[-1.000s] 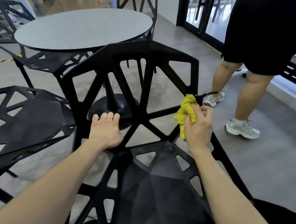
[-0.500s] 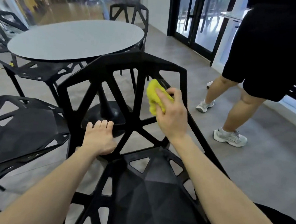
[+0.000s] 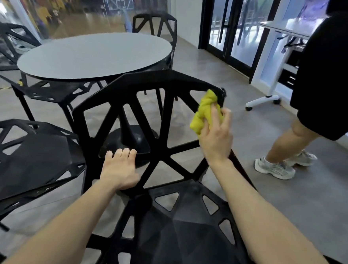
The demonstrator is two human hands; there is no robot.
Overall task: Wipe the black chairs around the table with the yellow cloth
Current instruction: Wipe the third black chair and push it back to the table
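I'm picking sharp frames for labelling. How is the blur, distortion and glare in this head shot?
Head view: wide-angle bending bows the glass doors and floor edges; the right hand and yellow cloth are slightly motion-smeared; the left hand on the nearest black chair is sharper; reflections wash the window wall.

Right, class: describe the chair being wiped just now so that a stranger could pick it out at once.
Start at the round grey table ringed by black chairs. The nearest chair is the one, its open-lattice back toward the table. Only it has hands on it: the left hand rests on the backrest and the right hand holds a yellow cloth at its top corner.
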